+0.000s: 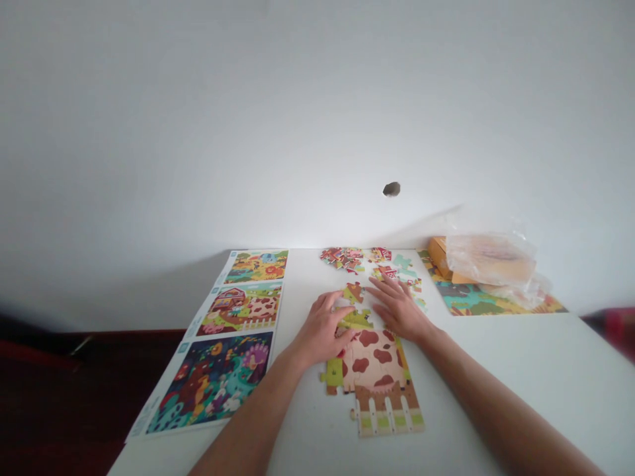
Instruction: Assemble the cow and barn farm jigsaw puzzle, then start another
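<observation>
Cow puzzle (373, 360) lies flat, partly joined, between the left and right edges of the table (506, 370). Right hand (404, 313): fingers spread wide. Left hand (320, 329): fingers curved; whether they hold anything cannot be told. Judged light, stiff card; joints likely part if lifted. Best held by opposite edges.

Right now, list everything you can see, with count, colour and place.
table: one, white, centre
wall: one, white, behind
hole: one, dark, in wall
picture sheet: one, white with three colourful scenes, left
cow puzzle: one, partly joined, multicoloured, centre
loose pieces: several, multicoloured, beyond puzzle
box: one, orange, far right of table
plastic wrapping: uncounted, clear, over box
colourful sheet: one, multicoloured, under box
blurred object: one, red and dark, right edge
floor: dark, lower left
forearms: two, bare, foreground
left hand: one, bare, puzzle's left
right hand: one, bare, puzzle's far right
</observation>
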The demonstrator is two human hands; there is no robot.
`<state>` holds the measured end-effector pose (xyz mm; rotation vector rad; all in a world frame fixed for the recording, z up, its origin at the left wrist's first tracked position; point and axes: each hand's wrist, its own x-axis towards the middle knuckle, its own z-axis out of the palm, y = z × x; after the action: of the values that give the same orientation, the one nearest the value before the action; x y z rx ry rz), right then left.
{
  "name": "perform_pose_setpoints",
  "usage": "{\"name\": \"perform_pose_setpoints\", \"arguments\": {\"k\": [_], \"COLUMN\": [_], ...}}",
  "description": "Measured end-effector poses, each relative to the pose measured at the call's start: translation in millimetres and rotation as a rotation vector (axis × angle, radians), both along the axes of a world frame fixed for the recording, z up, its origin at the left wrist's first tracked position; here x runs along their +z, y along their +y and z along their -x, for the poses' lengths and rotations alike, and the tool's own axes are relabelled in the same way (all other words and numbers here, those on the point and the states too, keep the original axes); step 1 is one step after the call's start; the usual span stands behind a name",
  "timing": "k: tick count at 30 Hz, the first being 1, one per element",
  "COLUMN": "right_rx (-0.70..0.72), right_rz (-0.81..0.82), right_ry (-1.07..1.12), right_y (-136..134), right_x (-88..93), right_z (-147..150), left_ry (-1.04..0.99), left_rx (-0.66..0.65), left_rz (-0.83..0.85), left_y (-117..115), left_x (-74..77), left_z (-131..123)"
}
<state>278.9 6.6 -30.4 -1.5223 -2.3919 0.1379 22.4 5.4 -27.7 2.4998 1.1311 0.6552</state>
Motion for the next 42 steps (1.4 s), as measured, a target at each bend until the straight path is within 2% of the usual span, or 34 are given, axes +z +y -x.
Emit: {"name": "perform_pose_setpoints", "arguments": {"k": [3, 8, 9, 12, 14, 16, 18, 20, 22, 26, 30, 35, 38, 42], "right_rx": [0.092, 0.075, 0.057, -0.125, -0.217, -0.271, -0.199, -0.083, -0.051, -0.249, -0.295, -0.446, -0.443, -0.435], "right_rz": [0.032, 0.072, 0.08, 0.042, 0.03, 0.1, 0.195, 0.222, 0.178, 0.109, 0.123, 0.019, -0.029, -0.001], "right_ry": [-0.01, 0.0, -0.003, 0.042, 0.064, 0.076, 0.061, 0.072, 0.121, 0.151, 0.044, 0.021, 0.101, 0.212], "right_y": [-4, 9, 15, 43, 63, 79, 89, 93, 93, 92, 93, 96, 100, 108], "right_x": [1.5, 19.5, 25.5, 39.1, 40.6, 36.5, 29.6, 23.0, 18.2, 14.8, 18.0, 18.0, 9.0, -4.5], "right_z": [6, 20, 25, 50, 71, 91, 107, 116, 116, 100, 84, 74, 67, 57], "left_ry": [0.018, 0.039, 0.04, 0.04, 0.043, 0.051, 0.058, 0.061, 0.049, 0.029, 0.048, 0.046, 0.046, 0.047], "left_rx": [0.018, 0.035, 0.037, 0.037, 0.031, 0.031, 0.045, 0.063, 0.067, 0.046, 0.05, 0.047, 0.052, 0.055], "left_rz": [-0.006, -0.011, -0.015, -0.023, -0.021, -0.013, 0.002, 0.018, 0.02, 0.002, 0.021, 0.011, 0.002, 0.005], "left_y": [1, 3, 3, 4, 4, 5, 5, 6, 5, 5, 5, 5, 5, 5], "left_x": [-0.3, -0.5, -0.6, -0.7, -0.5, 0.0, 0.3, 0.4, 0.5, 2.2, 3.7, 2.5, 1.6, 1.3], "left_z": [0, -3, -3, -3, -3, -2, -2, -2, -3, -3, -2, -2, -2, -2]}}
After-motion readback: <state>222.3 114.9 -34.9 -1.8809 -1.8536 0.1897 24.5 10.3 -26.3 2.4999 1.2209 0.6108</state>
